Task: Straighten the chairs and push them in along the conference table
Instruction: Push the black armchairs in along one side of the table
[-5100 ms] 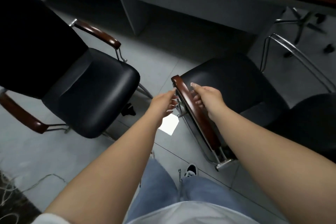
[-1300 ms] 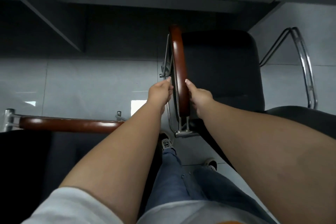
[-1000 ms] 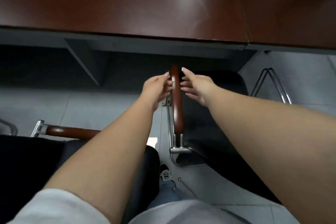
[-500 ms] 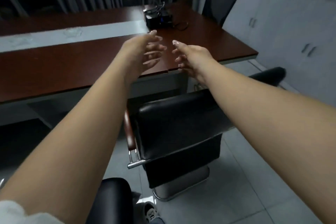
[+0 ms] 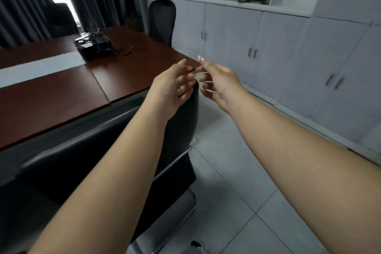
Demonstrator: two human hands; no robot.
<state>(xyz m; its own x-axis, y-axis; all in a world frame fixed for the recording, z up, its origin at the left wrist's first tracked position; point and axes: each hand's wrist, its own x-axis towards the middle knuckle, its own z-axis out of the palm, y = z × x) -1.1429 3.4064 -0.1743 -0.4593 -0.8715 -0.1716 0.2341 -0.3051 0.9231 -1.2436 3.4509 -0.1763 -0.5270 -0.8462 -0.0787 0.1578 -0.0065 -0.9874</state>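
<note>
Hands [image 5: 198, 83] open, above chair [image 5: 181, 130]

Place: an office meeting room.
Bench: a long reddish-brown conference bench [image 5: 127, 68] with a pale strip down its middle.
Seating: a black leather chair [image 5: 99, 140] drawn up to its edge; a mesh high-back office chair [image 5: 162, 20] at the far end.
Equipment: a black device with cables [image 5: 94, 47] on the bench.
Storage: grey cabinets [image 5: 278, 51] along the wall, open shelves above.
Window: dark curtains [image 5: 20, 2].
Floor: pale tiles [image 5: 237, 192].
</note>
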